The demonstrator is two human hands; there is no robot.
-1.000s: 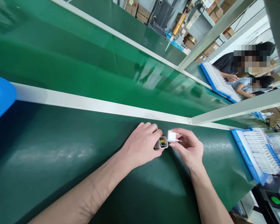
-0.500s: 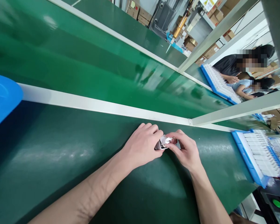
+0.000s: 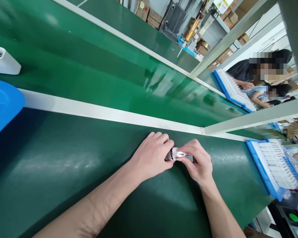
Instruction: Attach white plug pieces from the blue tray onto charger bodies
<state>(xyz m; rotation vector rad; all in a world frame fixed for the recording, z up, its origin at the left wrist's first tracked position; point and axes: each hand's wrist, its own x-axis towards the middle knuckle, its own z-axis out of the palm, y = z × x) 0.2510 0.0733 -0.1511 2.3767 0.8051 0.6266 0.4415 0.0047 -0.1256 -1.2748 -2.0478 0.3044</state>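
Where the plug cap (image 3: pixel 178 153) sat askew half a second ago, it now lines up with the mouth of the white housing (image 3: pixel 168 156); dark gap visible, seating judged partial. Left hand (image 3: pixel 152 153): fingers wrapped round the housing. Right hand (image 3: pixel 200 162): fingers pinching the cap. Location: over the tabletop (image 3: pixel 64 142), near its far edge. New entry: second housing (image 3: pixel 8 63), green belt (image 3: pixel 101 76), beyond the blue plastic object (image 3: pixel 5 105).
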